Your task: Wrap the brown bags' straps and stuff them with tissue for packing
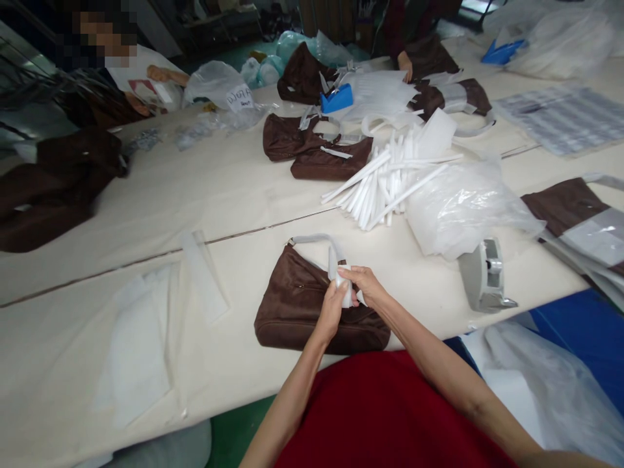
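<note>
Presently, left hand (333,305): pinching white wrap (347,299)
Right hand (365,284): pinching the same wrap
Brown handbag (287,296): beneath both hands
Tape dispenser (474,279): bag's three o'clock

A deep red garment (390,416) is worn below the left hand (333,305) and the right hand (367,286), its cloth plain, its front outline gently rounded. Both hands are bare; behind them, the slender left forearm (292,383) and right forearm (433,348) are uncovered as far as they show.
</note>
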Motion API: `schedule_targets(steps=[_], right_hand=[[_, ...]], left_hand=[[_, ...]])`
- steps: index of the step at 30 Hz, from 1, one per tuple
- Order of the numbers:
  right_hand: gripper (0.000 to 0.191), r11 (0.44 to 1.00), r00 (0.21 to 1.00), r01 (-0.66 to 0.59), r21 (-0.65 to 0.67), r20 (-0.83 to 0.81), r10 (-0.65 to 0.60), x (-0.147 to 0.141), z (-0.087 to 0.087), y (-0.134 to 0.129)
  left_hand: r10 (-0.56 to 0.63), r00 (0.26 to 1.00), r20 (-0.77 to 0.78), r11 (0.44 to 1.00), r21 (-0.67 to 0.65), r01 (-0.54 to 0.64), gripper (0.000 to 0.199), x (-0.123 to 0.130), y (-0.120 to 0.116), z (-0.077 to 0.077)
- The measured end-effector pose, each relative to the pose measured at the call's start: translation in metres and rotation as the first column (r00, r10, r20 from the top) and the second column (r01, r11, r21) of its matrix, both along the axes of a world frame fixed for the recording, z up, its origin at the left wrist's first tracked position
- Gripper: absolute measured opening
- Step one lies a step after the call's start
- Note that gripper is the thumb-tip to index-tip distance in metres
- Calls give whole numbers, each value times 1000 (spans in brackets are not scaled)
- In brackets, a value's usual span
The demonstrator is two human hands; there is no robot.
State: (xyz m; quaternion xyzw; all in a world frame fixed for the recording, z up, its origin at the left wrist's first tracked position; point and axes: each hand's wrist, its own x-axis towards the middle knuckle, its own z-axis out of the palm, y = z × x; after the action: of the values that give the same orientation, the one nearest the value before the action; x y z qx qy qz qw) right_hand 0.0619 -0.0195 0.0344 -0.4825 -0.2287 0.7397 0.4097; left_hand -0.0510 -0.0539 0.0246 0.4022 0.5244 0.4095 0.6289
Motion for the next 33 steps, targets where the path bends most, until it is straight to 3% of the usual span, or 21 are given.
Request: schedule_targets(steps=[4,7,10,13,16,18,21,23,25,28,33], right_hand=[[42,1000,998,21,-21,-54,-22,0,-1,-3],[43,995,995,87,-42,-48,-89,-2,-3,-3],[43,1000,998,16,-15,-66,-17,7,-3,-7],[37,999,1000,1,38,21,-1,39,-3,-17],[34,986,962,150,75,220,-163,99,-3,-40],[31,951,878,284,120,365,-309,152,-1,-64],[30,852,623,466,237,596,-507,234,2,-100],[30,810,441,519,272,726,-527,278,1,-118],[27,815,351,529,238,813,-465,306,-3,-126],[23,849,393,510,141,840,-375,321,-12,-125],[27,857,501,512,62,789,-356,318,-23,-113]], left_hand=[[36,994,106,997,-66,-29,46,-4,-5,5],[4,999,51,997,-80,0,45,-1,-5,12],[2,997,-72,998,-64,-7,44,6,-4,19],[-11,984,-177,999,-49,2,43,9,-2,16],[-5,980,-199,998,-63,-8,43,8,4,6],[6,980,-198,996,-87,-23,44,8,8,0],[-3,976,-216,994,-105,-20,45,12,11,0],[-17,971,-238,996,-89,-5,44,16,12,3],[-19,966,-259,998,-70,1,43,20,13,6],[-13,959,-282,997,-74,-8,42,23,15,6],[-19,950,-311,995,-98,-12,46,19,14,-1]])
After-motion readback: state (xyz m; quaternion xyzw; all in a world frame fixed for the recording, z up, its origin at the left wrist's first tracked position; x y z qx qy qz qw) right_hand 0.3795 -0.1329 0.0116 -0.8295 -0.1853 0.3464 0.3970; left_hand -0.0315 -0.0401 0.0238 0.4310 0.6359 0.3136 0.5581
